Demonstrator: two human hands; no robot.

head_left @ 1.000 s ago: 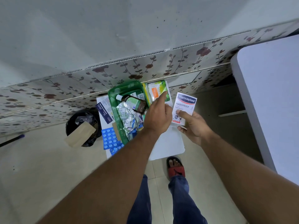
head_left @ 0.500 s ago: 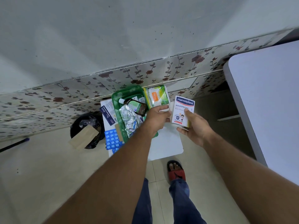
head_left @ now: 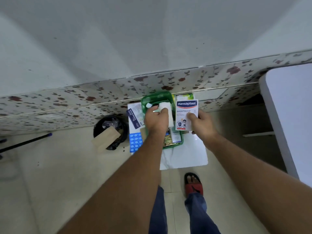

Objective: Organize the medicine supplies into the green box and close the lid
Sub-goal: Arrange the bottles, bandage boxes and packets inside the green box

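Note:
The open green box (head_left: 156,98) sits on a small white table (head_left: 185,156) against the flowered wall tiles. My left hand (head_left: 156,120) hovers over the box, shut on a white roll or small white pack (head_left: 166,108). Right of it, my right hand (head_left: 200,124) holds a white Hansaplast plaster box (head_left: 185,112) upright above the green box's right edge. Small packets (head_left: 172,138) show inside the box near its front. A blue blister strip (head_left: 135,142) and a dark-and-white leaflet (head_left: 135,115) lie on the table left of the box. A green packet (head_left: 184,96) lies behind the plaster box.
A black bin (head_left: 110,130) with brown cardboard in it stands on the floor to the left. A dark stick (head_left: 25,143) lies further left. A large white table (head_left: 292,115) fills the right edge. My legs and a red sandal (head_left: 193,184) are below.
My left hand has picked up a white item and moved left over the green box. My right hand has brought the plaster box closer to the green box. The camera has shifted.

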